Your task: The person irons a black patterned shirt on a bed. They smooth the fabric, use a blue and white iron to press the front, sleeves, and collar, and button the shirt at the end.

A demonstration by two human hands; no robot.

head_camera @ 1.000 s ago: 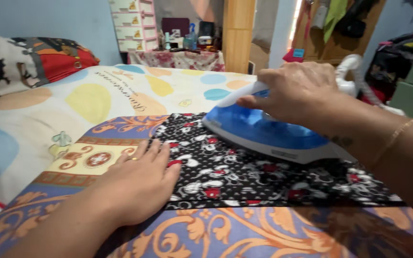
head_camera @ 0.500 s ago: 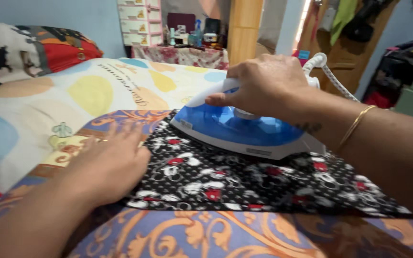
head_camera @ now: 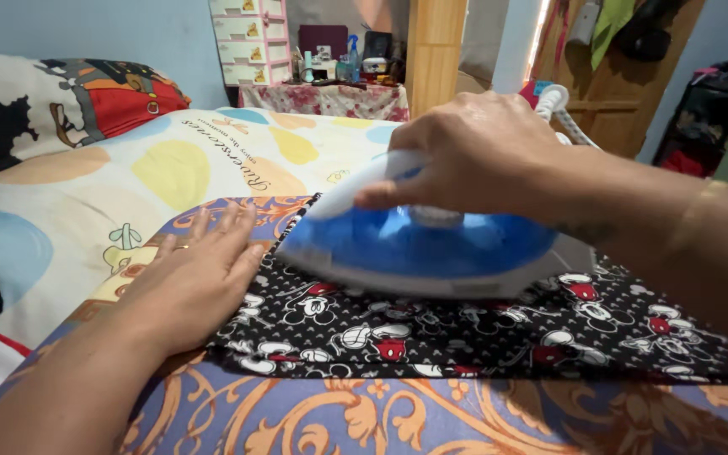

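The right hand (head_camera: 473,156) is closed around the handle of the blue and white iron (head_camera: 431,248), which sits flat on the black patterned cloth (head_camera: 465,329). The left hand (head_camera: 191,282) lies open and flat, pinning the cloth's left edge to the orange-swirled blue cover (head_camera: 339,413). The cloth looks thin, soft and prone to sliding; the iron looks rigid and fairly heavy, best held by its handle. The soleplate is hidden, and the cord (head_camera: 562,114) runs behind the wrist.

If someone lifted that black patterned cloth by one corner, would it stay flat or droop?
The black patterned cloth would probably droop: it looks thin and lies flat. The left hand pins its edge while the right hand runs the blue iron, so it likely slides easily.
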